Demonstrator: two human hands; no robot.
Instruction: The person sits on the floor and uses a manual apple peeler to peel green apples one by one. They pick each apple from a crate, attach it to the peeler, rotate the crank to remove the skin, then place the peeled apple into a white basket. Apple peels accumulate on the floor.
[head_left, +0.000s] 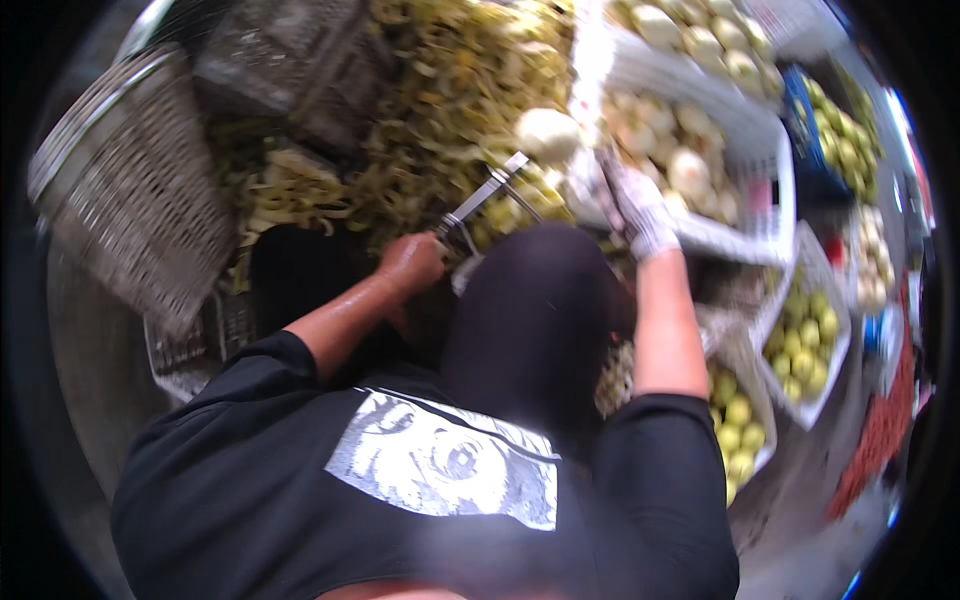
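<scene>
My bare left hand (411, 262) is closed round the handle of a metal tool (480, 199) with a flat bar and a crosspiece at its far end. A pale, peeled round fruit (547, 135) shows beyond the tool, just left of my right hand's fingertips. My right hand (637, 206), in a whitish glove with a dark strip along it, is at the near left corner of a white plastic crate (739, 244) holding peeled fruit (688, 172). Blur hides whether its fingers touch the pale fruit or grip anything. Both hands are near my raised knee.
A heap of yellow-green peels (450, 97) lies ahead. A tilted woven basket (139, 180) and a dirty grey crate (262, 52) stand left. At right are crates of green fruit (806, 345), a bag of green fruit (739, 435), a blue crate (802, 150) and a reddish pile (874, 442).
</scene>
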